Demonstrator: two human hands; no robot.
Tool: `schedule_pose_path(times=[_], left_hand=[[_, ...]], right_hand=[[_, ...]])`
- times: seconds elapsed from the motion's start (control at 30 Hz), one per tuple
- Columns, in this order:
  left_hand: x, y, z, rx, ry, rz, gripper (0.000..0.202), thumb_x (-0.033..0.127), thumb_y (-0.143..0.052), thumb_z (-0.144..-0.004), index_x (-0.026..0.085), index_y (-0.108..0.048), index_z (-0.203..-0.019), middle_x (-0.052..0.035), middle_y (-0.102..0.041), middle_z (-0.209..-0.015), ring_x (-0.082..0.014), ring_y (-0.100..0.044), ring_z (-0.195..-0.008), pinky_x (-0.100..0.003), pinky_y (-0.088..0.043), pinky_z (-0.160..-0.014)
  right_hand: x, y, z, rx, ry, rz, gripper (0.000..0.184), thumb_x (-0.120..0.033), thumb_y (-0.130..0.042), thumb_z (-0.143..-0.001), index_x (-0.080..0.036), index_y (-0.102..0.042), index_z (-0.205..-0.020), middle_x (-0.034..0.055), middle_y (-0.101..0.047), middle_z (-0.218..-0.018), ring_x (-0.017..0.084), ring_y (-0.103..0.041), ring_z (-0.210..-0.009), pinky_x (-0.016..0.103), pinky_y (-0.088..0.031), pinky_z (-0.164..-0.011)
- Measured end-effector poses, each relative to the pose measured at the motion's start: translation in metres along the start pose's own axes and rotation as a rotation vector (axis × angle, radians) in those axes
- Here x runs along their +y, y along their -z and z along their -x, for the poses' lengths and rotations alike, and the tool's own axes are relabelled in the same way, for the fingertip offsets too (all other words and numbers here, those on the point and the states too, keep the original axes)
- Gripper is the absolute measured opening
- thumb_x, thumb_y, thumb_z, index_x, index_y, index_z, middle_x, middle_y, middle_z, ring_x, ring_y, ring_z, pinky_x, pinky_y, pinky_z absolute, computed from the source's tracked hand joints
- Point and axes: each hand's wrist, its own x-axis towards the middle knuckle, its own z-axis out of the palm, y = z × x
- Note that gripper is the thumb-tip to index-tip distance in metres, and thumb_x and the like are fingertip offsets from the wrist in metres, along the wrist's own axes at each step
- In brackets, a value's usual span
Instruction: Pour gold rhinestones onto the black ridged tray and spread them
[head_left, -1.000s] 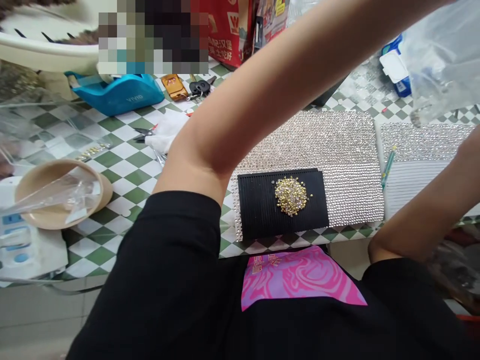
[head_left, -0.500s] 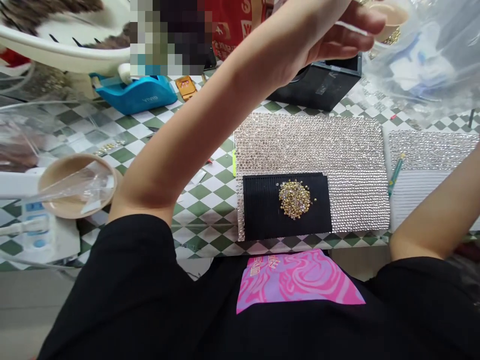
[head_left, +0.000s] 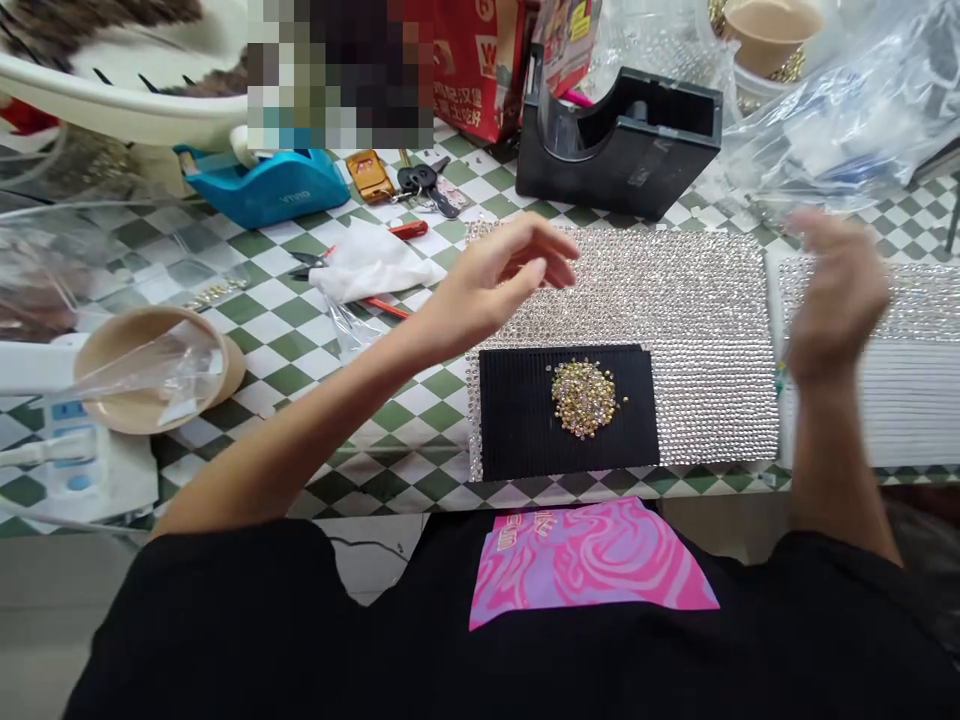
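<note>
My left hand [head_left: 499, 275] hovers empty over the left end of a sheet of silver rhinestones [head_left: 697, 320], fingers loosely apart. My right hand [head_left: 836, 295] is blurred with motion between that sheet and a second rhinestone sheet [head_left: 900, 285] on the right; it appears empty. In front of the hands a black ridged tray [head_left: 517, 415] lies on the sheet's near edge with a pile of gold rhinestones [head_left: 583, 397] on it.
A black tape dispenser [head_left: 622, 140] and clear plastic bags [head_left: 847, 110] stand behind the sheets. To the left are a blue tape dispenser [head_left: 266, 185], keys [head_left: 420, 180], a white cloth [head_left: 371, 265] and a tan bowl [head_left: 124, 365] holding a plastic bag.
Both arms have come down from the plastic bag at the upper right. The left hand has let go and swung left and down over the rhinestone sheet.
</note>
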Motion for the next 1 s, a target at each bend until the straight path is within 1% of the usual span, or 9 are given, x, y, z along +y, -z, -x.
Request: schedule_pose_path(times=[0.03, 0.07, 0.13, 0.23, 0.3, 0.47, 0.77, 0.9, 1.0], left_hand=[[-0.005, -0.001, 0.009, 0.064, -0.013, -0.020, 0.019, 0.020, -0.045, -0.095, 0.018, -0.059, -0.107, -0.0031, -0.070, -0.097, -0.0092, -0.069, -0.093, -0.025, -0.058, -0.089], [-0.010, -0.002, 0.018, 0.121, -0.011, -0.045, 0.019, 0.023, -0.044, -0.096, 0.017, -0.058, -0.107, -0.0039, -0.069, -0.096, -0.0095, -0.068, -0.092, -0.025, -0.058, -0.089], [-0.017, -0.005, 0.033, 0.196, 0.006, -0.096, 0.019, 0.024, -0.042, -0.096, 0.018, -0.057, -0.105, -0.0050, -0.069, -0.096, -0.0102, -0.068, -0.091, -0.026, -0.059, -0.088], [-0.023, -0.008, 0.049, 0.234, 0.021, -0.154, 0.019, 0.023, -0.040, -0.097, 0.019, -0.057, -0.104, -0.0047, -0.068, -0.096, -0.0100, -0.068, -0.090, -0.026, -0.059, -0.087], [-0.024, -0.009, 0.056, 0.239, 0.016, -0.171, 0.020, 0.023, -0.039, -0.098, 0.019, -0.058, -0.104, -0.0037, -0.068, -0.094, -0.0092, -0.068, -0.089, -0.025, -0.058, -0.086], [-0.025, -0.008, 0.069, 0.218, 0.047, -0.203, 0.023, 0.025, -0.036, -0.101, 0.020, -0.058, -0.105, -0.0034, -0.068, -0.094, -0.0088, -0.068, -0.090, -0.024, -0.057, -0.085], [-0.028, -0.012, 0.070, 0.176, 0.031, -0.260, 0.025, 0.024, -0.033, -0.100, 0.022, -0.057, -0.104, -0.0035, -0.070, -0.094, -0.0107, -0.069, -0.089, -0.028, -0.058, -0.085], [-0.025, -0.012, 0.071, 0.163, 0.034, -0.292, 0.026, 0.022, -0.032, -0.100, 0.021, -0.057, -0.105, -0.0046, -0.070, -0.097, -0.0116, -0.068, -0.091, -0.029, -0.058, -0.085], [-0.024, -0.011, 0.074, 0.181, 0.036, -0.297, 0.027, 0.024, -0.031, -0.100, 0.021, -0.058, -0.106, -0.0048, -0.070, -0.098, -0.0117, -0.068, -0.093, -0.030, -0.058, -0.087]], right_hand=[[-0.025, -0.013, 0.016, -0.038, 0.032, -0.028, 0.054, -0.030, -0.022, -0.104, -0.007, -0.047, -0.145, 0.0197, -0.058, -0.139, 0.027, -0.052, -0.137, 0.044, -0.045, -0.114], [-0.048, -0.027, 0.029, -0.123, 0.083, -0.059, 0.050, -0.028, -0.033, -0.102, -0.010, -0.046, -0.147, 0.0172, -0.056, -0.141, 0.026, -0.051, -0.139, 0.044, -0.044, -0.117], [-0.086, -0.050, 0.048, -0.261, 0.189, -0.097, 0.058, -0.034, -0.044, -0.099, -0.017, -0.035, -0.154, 0.0123, -0.049, -0.151, 0.025, -0.044, -0.145, 0.045, -0.040, -0.122], [-0.112, -0.073, 0.054, -0.433, 0.286, -0.042, 0.077, -0.038, -0.047, -0.098, -0.011, -0.011, -0.160, 0.0147, -0.029, -0.162, 0.026, -0.025, -0.154, 0.048, -0.030, -0.127], [-0.115, -0.081, 0.051, -0.488, 0.313, 0.015, 0.082, -0.042, -0.045, -0.099, -0.008, -0.003, -0.160, 0.0159, -0.021, -0.165, 0.027, -0.020, -0.156, 0.049, -0.028, -0.127], [-0.113, -0.085, 0.049, -0.527, 0.332, 0.041, 0.085, -0.046, -0.043, -0.098, -0.008, 0.002, -0.159, 0.0154, -0.018, -0.165, 0.027, -0.021, -0.155, 0.052, -0.027, -0.125], [-0.123, -0.088, 0.047, -0.554, 0.391, 0.016, 0.080, -0.043, -0.042, -0.098, -0.003, -0.008, -0.158, 0.0178, -0.018, -0.164, 0.030, -0.023, -0.155, 0.054, -0.023, -0.126], [-0.126, -0.087, 0.043, -0.565, 0.415, -0.006, 0.083, -0.048, -0.041, -0.098, -0.003, -0.006, -0.159, 0.0180, -0.017, -0.165, 0.030, -0.022, -0.155, 0.055, -0.024, -0.126], [-0.125, -0.081, 0.040, -0.549, 0.400, -0.018, 0.085, -0.054, -0.042, -0.098, -0.007, -0.008, -0.159, 0.0157, -0.018, -0.165, 0.031, -0.021, -0.155, 0.057, -0.024, -0.126]])
